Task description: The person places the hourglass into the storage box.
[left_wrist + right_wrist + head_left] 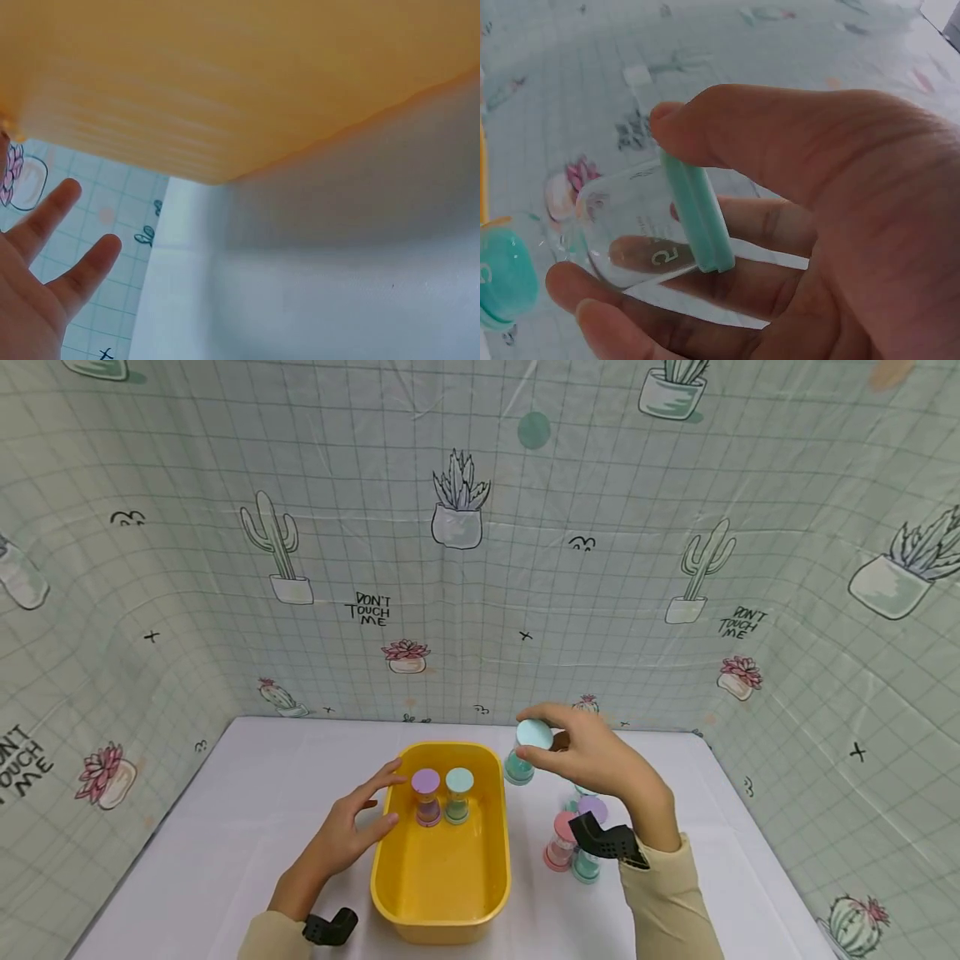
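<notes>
My right hand holds a teal hourglass by its top cap, just right of the yellow bin. In the right wrist view the thumb and fingers are around its clear upper bulb and teal cap, and a "5" shows on the glass. Teal sand sits in the far bulb. My left hand lies at the bin's left rim, fingers spread and fairly straight. A purple hourglass and a pale green-capped hourglass stand side by side in the bin's far half.
Several hourglasses stand grouped right of the bin, partly hidden by my right wrist, among them a pink one and a purple-capped one. Behind the white table hangs a cactus-print cloth, which also covers both sides.
</notes>
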Demonstrator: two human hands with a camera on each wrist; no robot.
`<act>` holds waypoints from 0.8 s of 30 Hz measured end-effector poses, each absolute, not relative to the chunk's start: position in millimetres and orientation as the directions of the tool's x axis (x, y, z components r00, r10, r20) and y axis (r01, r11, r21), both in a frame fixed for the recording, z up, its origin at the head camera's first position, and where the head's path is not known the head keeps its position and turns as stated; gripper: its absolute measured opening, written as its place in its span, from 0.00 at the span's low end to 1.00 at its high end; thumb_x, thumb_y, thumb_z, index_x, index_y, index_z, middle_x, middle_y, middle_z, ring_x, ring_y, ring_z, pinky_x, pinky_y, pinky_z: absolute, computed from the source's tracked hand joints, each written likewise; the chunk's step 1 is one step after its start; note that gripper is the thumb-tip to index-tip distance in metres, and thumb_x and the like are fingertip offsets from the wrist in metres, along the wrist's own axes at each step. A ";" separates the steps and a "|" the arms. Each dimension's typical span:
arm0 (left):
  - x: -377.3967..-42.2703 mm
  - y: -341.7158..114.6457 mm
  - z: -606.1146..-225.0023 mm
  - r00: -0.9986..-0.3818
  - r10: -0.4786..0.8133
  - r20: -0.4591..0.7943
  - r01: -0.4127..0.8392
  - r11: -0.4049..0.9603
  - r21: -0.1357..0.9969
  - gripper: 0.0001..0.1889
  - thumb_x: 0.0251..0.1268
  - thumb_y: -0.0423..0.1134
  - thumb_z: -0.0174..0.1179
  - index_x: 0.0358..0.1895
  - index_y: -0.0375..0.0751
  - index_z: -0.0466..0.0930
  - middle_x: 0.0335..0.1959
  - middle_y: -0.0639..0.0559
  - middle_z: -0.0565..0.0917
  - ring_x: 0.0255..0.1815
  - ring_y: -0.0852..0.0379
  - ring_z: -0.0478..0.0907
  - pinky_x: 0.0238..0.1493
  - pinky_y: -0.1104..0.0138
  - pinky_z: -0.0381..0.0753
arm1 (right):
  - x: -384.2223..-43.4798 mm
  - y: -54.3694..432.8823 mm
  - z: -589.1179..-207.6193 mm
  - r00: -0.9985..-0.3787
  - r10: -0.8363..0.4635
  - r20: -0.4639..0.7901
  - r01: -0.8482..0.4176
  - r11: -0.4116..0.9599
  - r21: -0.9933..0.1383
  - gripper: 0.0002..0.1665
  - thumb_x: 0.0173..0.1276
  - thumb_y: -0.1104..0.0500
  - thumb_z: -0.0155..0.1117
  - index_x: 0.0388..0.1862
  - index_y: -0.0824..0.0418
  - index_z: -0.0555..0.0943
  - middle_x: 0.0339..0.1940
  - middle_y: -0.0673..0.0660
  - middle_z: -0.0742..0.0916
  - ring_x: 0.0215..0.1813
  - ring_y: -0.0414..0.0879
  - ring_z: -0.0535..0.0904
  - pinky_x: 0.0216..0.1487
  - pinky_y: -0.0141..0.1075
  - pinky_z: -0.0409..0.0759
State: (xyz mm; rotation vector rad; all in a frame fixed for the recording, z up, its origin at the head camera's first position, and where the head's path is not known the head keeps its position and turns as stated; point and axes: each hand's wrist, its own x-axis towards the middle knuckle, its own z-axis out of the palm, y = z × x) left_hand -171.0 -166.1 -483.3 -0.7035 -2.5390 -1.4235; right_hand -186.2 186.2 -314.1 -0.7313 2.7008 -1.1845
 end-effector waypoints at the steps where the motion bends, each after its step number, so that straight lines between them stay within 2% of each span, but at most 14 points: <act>1: -171.2 -166.5 -482.9 -0.880 0.328 0.343 0.464 0.440 0.768 0.24 0.72 0.41 0.62 0.69 0.49 0.75 0.80 0.45 0.66 0.77 0.35 0.66 0.61 0.36 0.78 | -187.8 179.5 -315.0 -0.868 -0.488 0.093 -0.400 0.576 -0.713 0.25 0.71 0.50 0.70 0.64 0.56 0.79 0.55 0.55 0.86 0.43 0.44 0.88 0.44 0.39 0.85; 4: -171.3 -167.0 -481.9 -0.883 0.332 0.333 0.458 0.451 0.766 0.23 0.71 0.43 0.62 0.68 0.50 0.76 0.81 0.46 0.65 0.78 0.35 0.65 0.62 0.36 0.77 | -192.2 161.1 -319.9 -0.835 -0.546 0.073 -0.433 0.569 -0.699 0.25 0.71 0.49 0.70 0.63 0.55 0.80 0.57 0.53 0.86 0.42 0.43 0.87 0.45 0.38 0.85; 11: -173.6 -167.3 -480.5 -0.881 0.333 0.337 0.470 0.517 0.716 0.23 0.68 0.41 0.64 0.66 0.53 0.79 0.82 0.49 0.64 0.81 0.33 0.56 0.67 0.23 0.58 | -200.7 131.3 -336.4 -0.781 -0.625 -0.004 -0.449 0.565 -0.692 0.24 0.71 0.47 0.70 0.61 0.56 0.81 0.50 0.50 0.87 0.40 0.44 0.84 0.45 0.36 0.84; 16: -175.1 -168.2 -479.3 -0.885 0.331 0.326 0.460 0.527 0.715 0.22 0.68 0.43 0.65 0.65 0.56 0.79 0.80 0.51 0.68 0.81 0.34 0.58 0.67 0.23 0.59 | -207.8 118.7 -345.8 -0.745 -0.667 -0.016 -0.494 0.568 -0.658 0.24 0.71 0.49 0.70 0.61 0.58 0.82 0.47 0.49 0.87 0.38 0.43 0.81 0.42 0.33 0.82; 20: -175.6 -168.5 -478.7 -0.884 0.333 0.328 0.463 0.524 0.715 0.22 0.67 0.42 0.65 0.64 0.55 0.80 0.81 0.51 0.66 0.82 0.35 0.56 0.67 0.23 0.58 | -212.8 108.3 -351.6 -0.711 -0.702 -0.037 -0.509 0.551 -0.661 0.21 0.70 0.52 0.71 0.59 0.58 0.83 0.46 0.50 0.87 0.40 0.43 0.82 0.43 0.30 0.82; 24: -175.8 -168.6 -477.8 -0.886 0.337 0.319 0.457 0.518 0.723 0.20 0.67 0.41 0.65 0.62 0.54 0.80 0.81 0.52 0.64 0.82 0.34 0.55 0.67 0.23 0.57 | -215.6 98.0 -358.1 -0.694 -0.712 -0.107 -0.471 0.562 -0.680 0.20 0.70 0.52 0.72 0.57 0.58 0.84 0.47 0.51 0.87 0.37 0.43 0.83 0.40 0.30 0.84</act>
